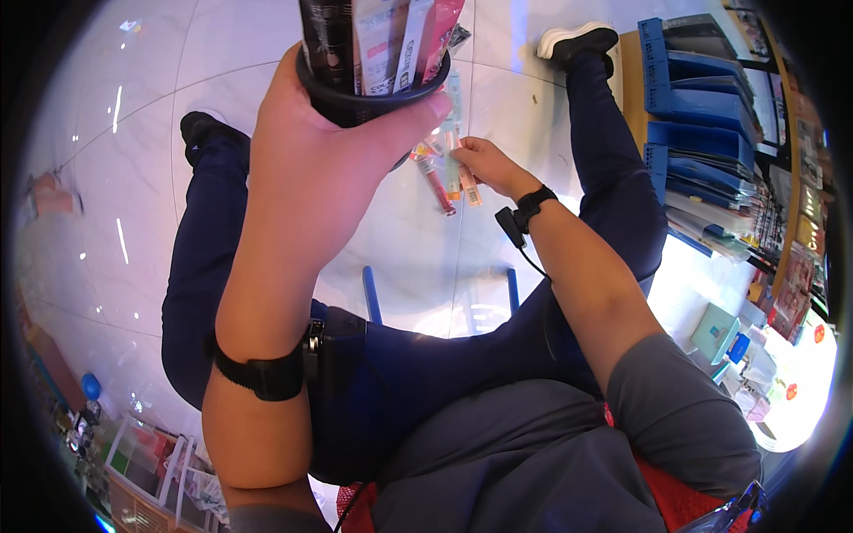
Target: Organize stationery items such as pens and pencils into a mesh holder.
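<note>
My left hand point(333, 140) is raised close to the camera, wrapped around a black cup point(373, 100) near the top of the view. Several packaged items in printed wrappers point(386, 46) stand upright in the cup, one of them black and one pink. Lower down and to the right, my right hand point(490, 166) has its thumb and fingers on a slim packet point(469, 188) with a barcode. Beside it lie a pale green slim packet point(452, 170) and a red one point(436, 185), among several small packages over the tiled floor. The cup and left hand partly hide this group.
Blue file holders point(700, 110) with papers stand on a shelf at the right. A light green box point(715, 333) is below them. Blue stool legs point(372, 293) show between my knees. Clear bins point(143, 453) and a blue ball point(90, 386) are at the lower left.
</note>
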Tool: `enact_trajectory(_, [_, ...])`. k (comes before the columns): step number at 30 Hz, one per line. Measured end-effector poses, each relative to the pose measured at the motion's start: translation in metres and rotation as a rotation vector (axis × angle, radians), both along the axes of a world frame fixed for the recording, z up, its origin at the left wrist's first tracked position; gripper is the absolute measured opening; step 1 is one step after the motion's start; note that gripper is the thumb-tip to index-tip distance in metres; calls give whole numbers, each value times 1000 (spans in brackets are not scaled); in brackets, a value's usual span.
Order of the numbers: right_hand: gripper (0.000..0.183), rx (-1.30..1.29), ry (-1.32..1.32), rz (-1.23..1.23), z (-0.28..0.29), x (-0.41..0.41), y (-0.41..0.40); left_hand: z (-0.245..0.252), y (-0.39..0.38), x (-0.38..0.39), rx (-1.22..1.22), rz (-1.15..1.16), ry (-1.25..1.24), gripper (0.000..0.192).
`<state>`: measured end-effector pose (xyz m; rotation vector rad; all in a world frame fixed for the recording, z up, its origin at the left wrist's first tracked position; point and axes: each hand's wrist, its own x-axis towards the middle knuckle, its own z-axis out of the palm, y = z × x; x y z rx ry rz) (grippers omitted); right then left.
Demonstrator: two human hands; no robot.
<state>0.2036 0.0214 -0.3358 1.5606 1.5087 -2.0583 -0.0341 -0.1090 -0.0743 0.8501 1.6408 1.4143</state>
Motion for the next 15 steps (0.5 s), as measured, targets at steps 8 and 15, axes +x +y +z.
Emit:
enact_trajectory(8, [13,16,400,-351,132,-23,11,-9,-1,8,59,-47,-71,52])
enact_trajectory(15, [11,303,812,-498,295,-25,-6,4,-14,14,61,-200,-169,51])
